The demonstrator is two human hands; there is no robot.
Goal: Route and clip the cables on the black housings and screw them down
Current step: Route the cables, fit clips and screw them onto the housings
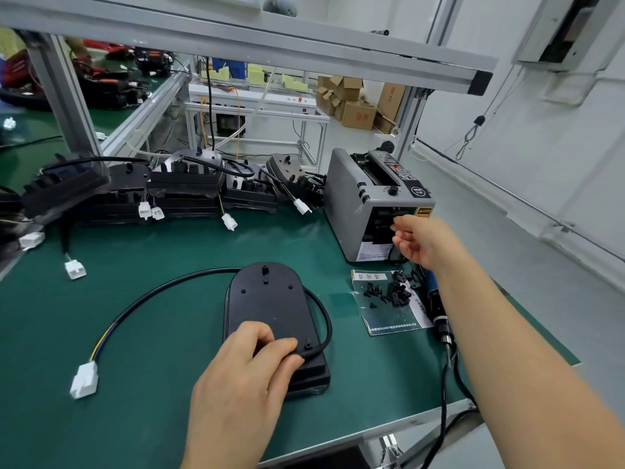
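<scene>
While the left hand (243, 367) is pinning the black cable (162, 289) against the near end of the black housing (270, 299), thumb and forefinger curled over it in a pinch beside a small post, routing looks to be the step in hand and no screw is going in yet. The housing is lying flat on the green mat (169, 333) close to the near table edge. Its cable is curving round the right side, then sweeping out in a wide loop to the left and ending at a white connector (84, 380) lying free. To the right, a printed sheet carrying loose screws and clips (385, 294) is sitting just beside an electric screwdriver (439, 319), whose cord is trailing off the near-right edge, so that side is calling for care. Farther off, the right hand (419, 242) is reaching to the mouth of the grey tape dispenser (358, 204), fingers loosely curled; whether they are pinching tape I cannot tell. The next move is probably calling for tape or a clip brought back to the pinned spot without the cable springing loose. Open mat is lying left of the housing, while a row of stacked housings (189, 187) is closing off the back.
</scene>
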